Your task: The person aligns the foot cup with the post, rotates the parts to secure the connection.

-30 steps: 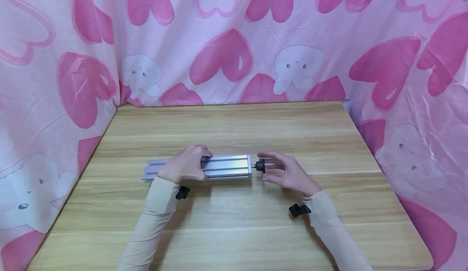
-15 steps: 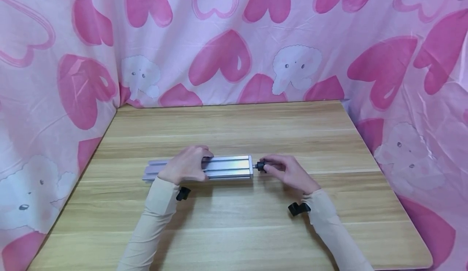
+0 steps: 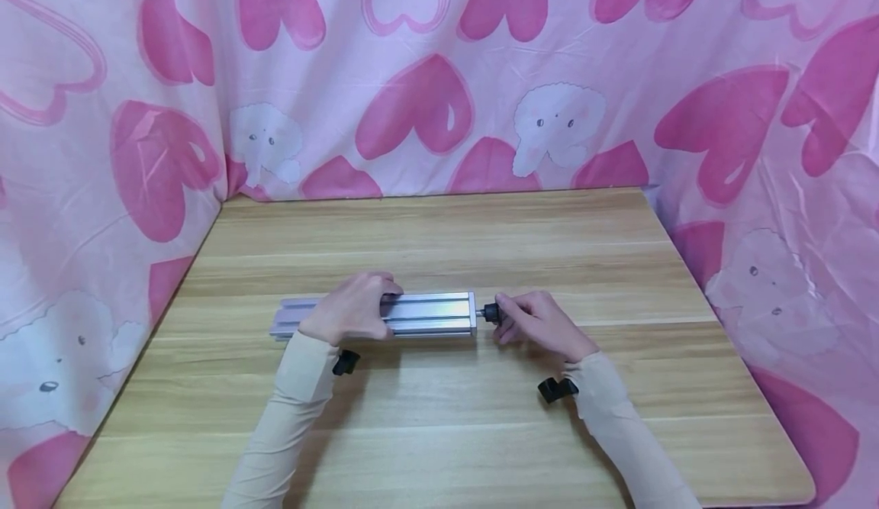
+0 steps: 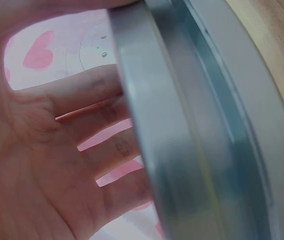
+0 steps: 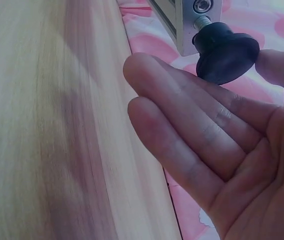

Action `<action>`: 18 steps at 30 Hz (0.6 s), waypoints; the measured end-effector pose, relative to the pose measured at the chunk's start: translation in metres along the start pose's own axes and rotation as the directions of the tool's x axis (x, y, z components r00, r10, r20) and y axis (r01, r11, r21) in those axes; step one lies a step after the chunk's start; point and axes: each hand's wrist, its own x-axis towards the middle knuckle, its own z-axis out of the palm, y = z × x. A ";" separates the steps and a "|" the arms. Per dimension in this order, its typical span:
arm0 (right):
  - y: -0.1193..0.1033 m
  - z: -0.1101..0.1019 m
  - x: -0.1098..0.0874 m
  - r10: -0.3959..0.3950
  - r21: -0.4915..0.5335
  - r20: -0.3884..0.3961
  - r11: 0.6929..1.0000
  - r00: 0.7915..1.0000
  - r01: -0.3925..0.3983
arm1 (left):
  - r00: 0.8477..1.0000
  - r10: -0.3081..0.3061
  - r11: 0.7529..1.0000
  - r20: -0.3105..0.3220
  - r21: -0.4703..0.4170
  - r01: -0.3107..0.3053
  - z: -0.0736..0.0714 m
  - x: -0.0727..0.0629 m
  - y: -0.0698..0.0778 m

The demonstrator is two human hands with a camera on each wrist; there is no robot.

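Note:
A silver aluminium extrusion profile (image 3: 433,310) runs left to right across the middle of the table in the head view. My left hand (image 3: 353,307) grips it across its width, thumb on the near side and fingers on the far side; the left wrist view shows the grooved profile (image 4: 157,125) close up. From the plate on its right end a black levelling foot (image 3: 491,313) sticks out on a short threaded stud. My right hand (image 3: 542,322) pinches the foot. In the right wrist view the thumb touches the round black base (image 5: 229,57), while several fingers extend below it.
The wood-grain table (image 3: 426,433) extends on all sides of the profile. A pink curtain (image 3: 412,74) with hearts hangs along the back and both sides. Black wrist mounts (image 3: 558,389) sit below the sleeves.
My right fingers, spread around the levelling foot at first, have closed on it, and the hand has since turned so the thumb and fingers lie differently. The left hand stays on the profile.

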 end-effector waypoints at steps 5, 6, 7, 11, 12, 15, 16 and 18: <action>0.001 -0.001 -0.002 0.010 -0.037 -0.030 0.999 0.999 -0.011 | 1.000 0.000 1.000 0.006 -0.005 0.000 0.000 0.001 -0.001; 0.001 -0.002 -0.003 0.008 -0.054 -0.048 0.998 0.999 -0.011 | 1.000 0.001 1.000 0.007 -0.004 -0.001 0.000 0.001 -0.001; 0.001 -0.002 -0.005 0.000 -0.069 -0.066 0.998 0.998 -0.005 | 1.000 0.001 1.000 0.009 -0.005 -0.001 -0.001 0.001 0.000; 0.002 -0.004 -0.009 -0.091 -0.046 -0.088 0.995 0.992 0.088 | 1.000 -0.010 1.000 0.011 -0.007 0.010 -0.002 0.002 0.000; 0.002 -0.004 -0.010 -0.113 -0.028 -0.083 0.993 0.990 0.111 | 1.000 -0.011 1.000 0.010 -0.008 0.011 -0.002 0.002 0.001; 0.001 -0.003 -0.009 -0.176 0.014 -0.075 0.984 0.982 0.177 | 1.000 -0.015 1.000 0.011 -0.010 0.015 -0.003 0.002 0.001; 0.001 -0.003 -0.009 -0.187 0.015 -0.075 0.982 0.979 0.189 | 1.000 -0.016 1.000 0.011 -0.009 0.016 -0.003 0.002 0.001; 0.000 -0.003 -0.009 -0.203 0.012 -0.077 0.979 0.976 0.204 | 1.000 -0.015 1.000 0.013 -0.004 0.015 -0.003 0.002 0.001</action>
